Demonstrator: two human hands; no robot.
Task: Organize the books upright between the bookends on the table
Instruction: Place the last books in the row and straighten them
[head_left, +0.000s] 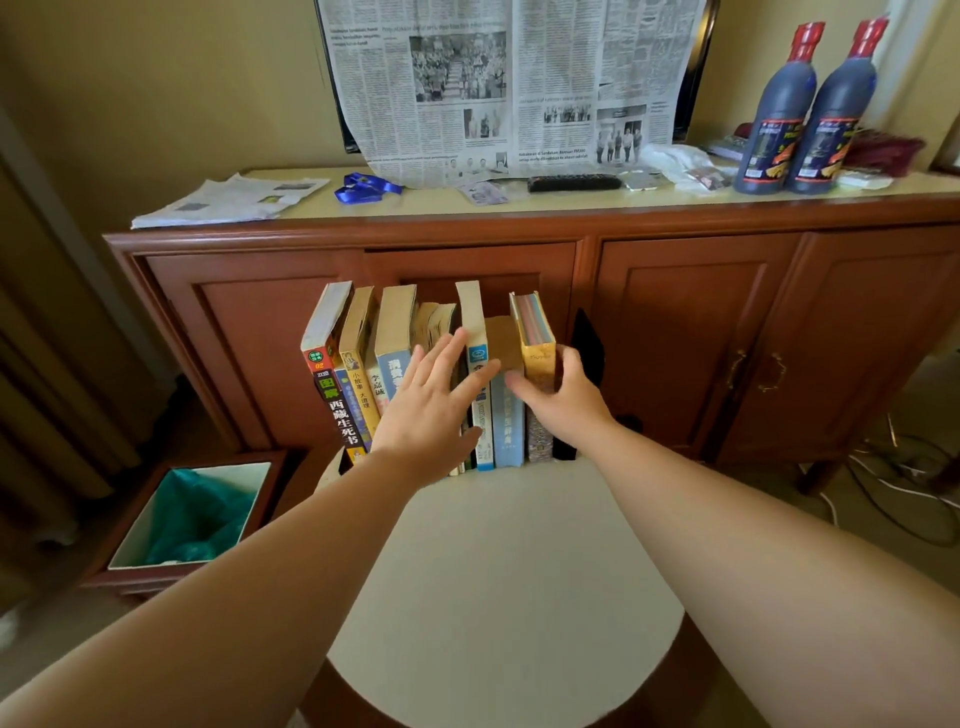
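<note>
Several books stand upright in a row at the far edge of a round cream table (498, 571). The leftmost is a black-and-red book (332, 395) that leans slightly. A black bookend (589, 345) stands at the row's right end; the left bookend is mostly hidden behind the books. My left hand (434, 410) lies flat with straight fingers against the spines in the middle of the row. My right hand (563, 395) grips the gold-spined book (537, 358) near the right end, thumb on its right side, fingers curled at its left. A pale blue book (506, 431) stands between my hands.
A wooden sideboard (675, 322) stands right behind the table, carrying newspapers, a blue ribbon (363, 188), a remote (574, 183) and two dark bottles (802, 109). A bin with a green liner (202, 514) sits on the floor at left. Cables lie on the floor at right.
</note>
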